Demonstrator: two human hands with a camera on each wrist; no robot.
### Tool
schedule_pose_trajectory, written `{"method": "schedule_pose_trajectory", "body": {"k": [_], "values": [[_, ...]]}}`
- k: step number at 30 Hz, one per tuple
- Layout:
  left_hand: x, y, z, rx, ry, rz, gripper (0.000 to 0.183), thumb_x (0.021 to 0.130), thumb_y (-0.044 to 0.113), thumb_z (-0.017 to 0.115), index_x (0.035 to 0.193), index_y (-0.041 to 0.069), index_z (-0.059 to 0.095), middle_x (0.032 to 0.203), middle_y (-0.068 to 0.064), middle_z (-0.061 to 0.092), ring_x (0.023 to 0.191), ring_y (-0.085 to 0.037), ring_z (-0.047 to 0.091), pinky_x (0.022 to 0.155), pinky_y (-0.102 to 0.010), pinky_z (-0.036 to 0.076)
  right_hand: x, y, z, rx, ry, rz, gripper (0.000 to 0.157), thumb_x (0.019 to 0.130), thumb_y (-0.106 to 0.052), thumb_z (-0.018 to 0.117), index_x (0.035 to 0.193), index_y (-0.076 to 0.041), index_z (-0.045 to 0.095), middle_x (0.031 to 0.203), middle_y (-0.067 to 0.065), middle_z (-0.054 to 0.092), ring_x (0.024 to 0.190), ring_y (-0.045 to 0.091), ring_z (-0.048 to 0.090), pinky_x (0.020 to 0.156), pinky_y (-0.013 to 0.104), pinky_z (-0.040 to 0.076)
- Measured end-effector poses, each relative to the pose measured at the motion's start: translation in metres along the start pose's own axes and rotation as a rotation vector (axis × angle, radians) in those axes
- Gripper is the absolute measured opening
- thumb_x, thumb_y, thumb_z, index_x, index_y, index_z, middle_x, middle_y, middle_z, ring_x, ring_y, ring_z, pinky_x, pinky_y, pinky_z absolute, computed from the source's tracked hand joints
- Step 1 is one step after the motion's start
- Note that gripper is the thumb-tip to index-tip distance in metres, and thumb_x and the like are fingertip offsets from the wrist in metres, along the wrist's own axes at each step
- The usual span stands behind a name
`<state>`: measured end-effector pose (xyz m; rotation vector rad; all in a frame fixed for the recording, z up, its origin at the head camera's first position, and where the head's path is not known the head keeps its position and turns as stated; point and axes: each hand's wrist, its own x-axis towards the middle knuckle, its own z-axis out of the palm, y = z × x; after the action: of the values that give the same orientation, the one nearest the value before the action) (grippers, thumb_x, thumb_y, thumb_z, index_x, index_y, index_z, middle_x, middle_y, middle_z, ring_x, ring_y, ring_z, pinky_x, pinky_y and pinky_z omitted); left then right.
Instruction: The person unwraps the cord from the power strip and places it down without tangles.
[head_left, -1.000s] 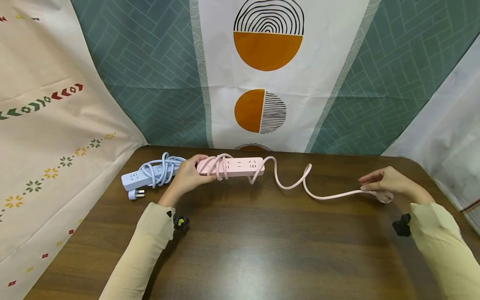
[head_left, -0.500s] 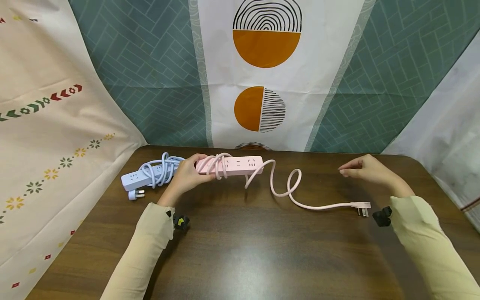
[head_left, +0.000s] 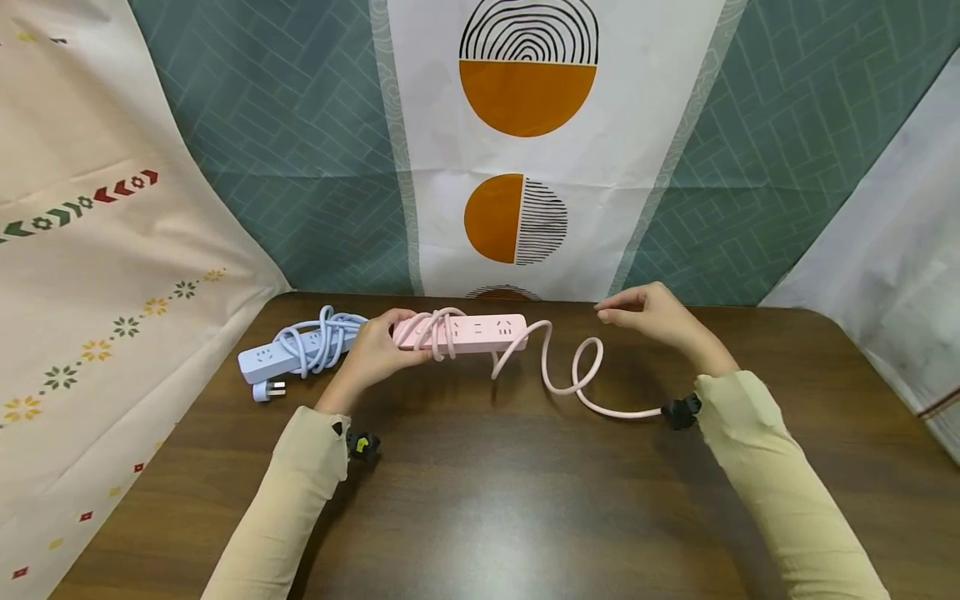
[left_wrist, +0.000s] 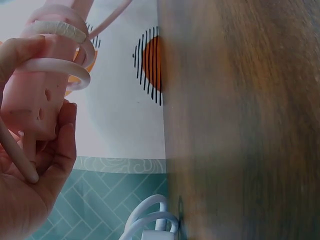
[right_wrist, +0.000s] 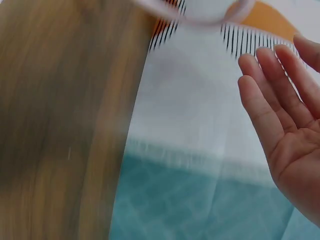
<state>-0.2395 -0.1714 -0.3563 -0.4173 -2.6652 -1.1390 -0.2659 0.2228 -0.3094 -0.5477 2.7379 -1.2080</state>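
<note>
My left hand (head_left: 381, 343) grips the left end of a pink power strip (head_left: 487, 333), thumb and fingers on either side of it, as the left wrist view also shows. Several turns of its pink cord (head_left: 437, 333) wrap that end. From the right end, more cord loops out across the table toward my right wrist, where its plug is hidden. My right hand (head_left: 660, 318), above and right of the loop, holds nothing; in the right wrist view its fingers (right_wrist: 260, 110) are extended and apart from the cord.
A blue power strip (head_left: 266, 360) with its cord bundled round it lies left of my left hand, its plug (head_left: 268, 390) in front. All rests on a dark wooden table (head_left: 480, 500). Patterned cloth (head_left: 322, 167) hangs behind the table's far edge.
My right hand let go of the pink plug at the right, then moved left toward the strip. The released cord slid left and curled into a loop. My left hand keeps its hold.
</note>
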Motion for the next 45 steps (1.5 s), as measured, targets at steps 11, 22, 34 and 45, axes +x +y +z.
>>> {"method": "schedule_pose_trajectory", "body": {"k": [11, 22, 34, 45], "values": [[0.003, 0.001, 0.006, 0.004, -0.010, -0.004, 0.056, 0.065, 0.020, 0.082, 0.110, -0.002, 0.057, 0.099, -0.016, 0.063, 0.079, -0.025, 0.054, 0.067, -0.032, 0.043, 0.035, -0.024, 0.047, 0.026, -0.108, -0.114, 0.026, 0.082, -0.012, 0.067, 0.106, 0.000, 0.067, 0.107, 0.017, 0.064, 0.101, 0.026, 0.058, 0.083, 0.038, 0.046], [0.009, 0.005, 0.002, -0.010, 0.001, 0.006, 0.055, 0.064, 0.021, 0.082, 0.109, 0.000, 0.059, 0.097, -0.015, 0.063, 0.078, -0.024, 0.052, 0.066, -0.032, 0.042, 0.038, -0.022, 0.063, 0.088, -0.072, -0.161, 0.022, 0.080, -0.001, 0.064, 0.100, 0.007, 0.066, 0.092, 0.018, 0.067, 0.074, 0.010, 0.059, 0.066, 0.022, 0.046], [0.006, 0.004, -0.003, -0.086, 0.042, 0.029, 0.054, 0.061, 0.015, 0.084, 0.107, -0.003, 0.060, 0.097, -0.016, 0.063, 0.078, -0.024, 0.053, 0.067, -0.032, 0.043, 0.026, -0.022, 0.069, 0.175, 0.097, -0.135, 0.021, 0.079, -0.006, 0.069, 0.097, 0.005, 0.068, 0.091, 0.017, 0.067, 0.075, 0.008, 0.062, 0.067, 0.020, 0.050], [0.002, 0.008, -0.001, -0.085, 0.024, 0.022, 0.055, 0.063, 0.016, 0.083, 0.108, -0.003, 0.059, 0.099, -0.016, 0.063, 0.079, -0.024, 0.054, 0.068, -0.032, 0.044, 0.017, -0.027, 0.069, 0.149, 0.107, -0.168, 0.020, 0.077, -0.004, 0.071, 0.094, 0.005, 0.069, 0.084, 0.015, 0.068, 0.069, 0.006, 0.062, 0.063, 0.021, 0.050]]}}
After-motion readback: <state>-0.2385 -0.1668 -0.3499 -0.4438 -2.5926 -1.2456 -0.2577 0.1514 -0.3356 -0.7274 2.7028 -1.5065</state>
